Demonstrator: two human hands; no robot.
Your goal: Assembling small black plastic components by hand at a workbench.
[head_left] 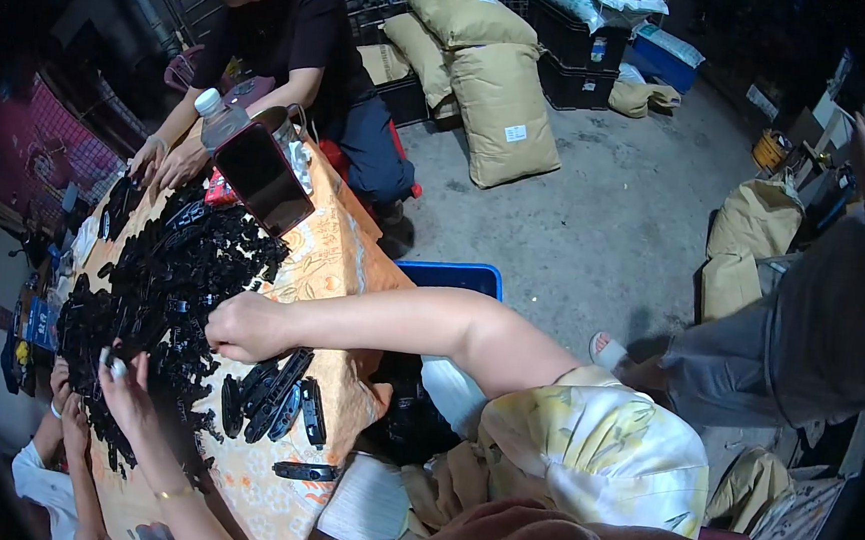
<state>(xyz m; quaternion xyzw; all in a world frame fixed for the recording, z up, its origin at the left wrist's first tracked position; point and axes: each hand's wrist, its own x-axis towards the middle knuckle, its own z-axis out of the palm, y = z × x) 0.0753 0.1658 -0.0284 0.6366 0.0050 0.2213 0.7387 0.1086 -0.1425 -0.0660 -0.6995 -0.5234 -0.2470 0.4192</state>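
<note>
My right hand is closed at the near right edge of a heap of small black plastic parts. Its fingers point down and away, and whatever they hold is hidden. Over the heap's near left side is my left hand, thumb and fingers apart, with white coverings on some fingertips and a thin bracelet at the wrist. I see nothing held in it. Just below my right hand lie several long black plastic pieces side by side. One more black piece rests alone near the table edge.
An orange patterned cloth covers the table. A phone leans by a clear bottle. One co-worker's hands work at the far end, another's at the left. A blue bin and stuffed sacks stand beyond.
</note>
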